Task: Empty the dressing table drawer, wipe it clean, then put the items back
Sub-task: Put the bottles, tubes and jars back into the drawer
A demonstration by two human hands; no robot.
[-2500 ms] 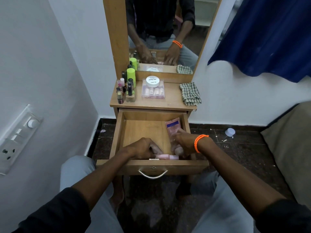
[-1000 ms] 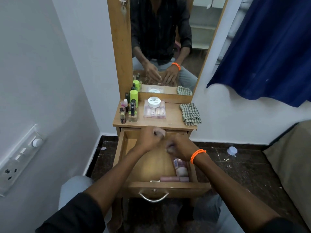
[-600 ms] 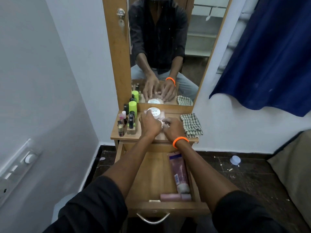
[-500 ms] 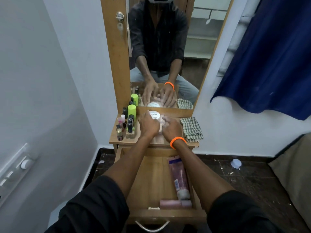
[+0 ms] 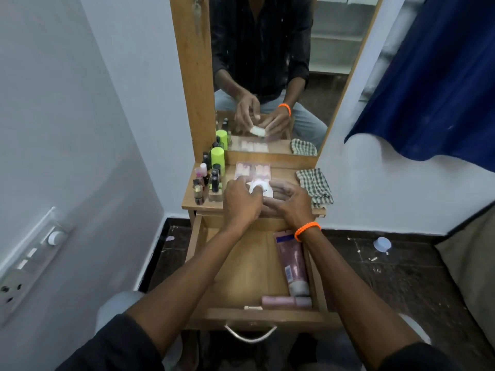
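The wooden drawer point(image 5: 267, 318) is pulled open below the dressing table top point(image 5: 284, 172). Inside lie a pink tube point(image 5: 293, 263) along the right wall, a pink bottle point(image 5: 286, 302) on its side at the front, and a small white stick point(image 5: 253, 307). My left hand point(image 5: 242, 203) and my right hand point(image 5: 289, 203) together hold a round white jar point(image 5: 261, 190) just above the table top's front edge. The mirror shows both hands' fingers on it. Behind it a clear pink box point(image 5: 253, 169) lies on the top.
Several small bottles point(image 5: 207, 183) and a tall green bottle point(image 5: 217, 157) crowd the top's left side. A checked cloth point(image 5: 314, 187) lies folded on the right. A mirror point(image 5: 267, 62) rises behind. A white wall with a switchboard point(image 5: 29, 263) stands left, a blue curtain point(image 5: 434, 84) right.
My hands left the drawer, rose to the table top and took the white jar off the pink box. They now hold it nearer me. The tube and bottle stay in the drawer.
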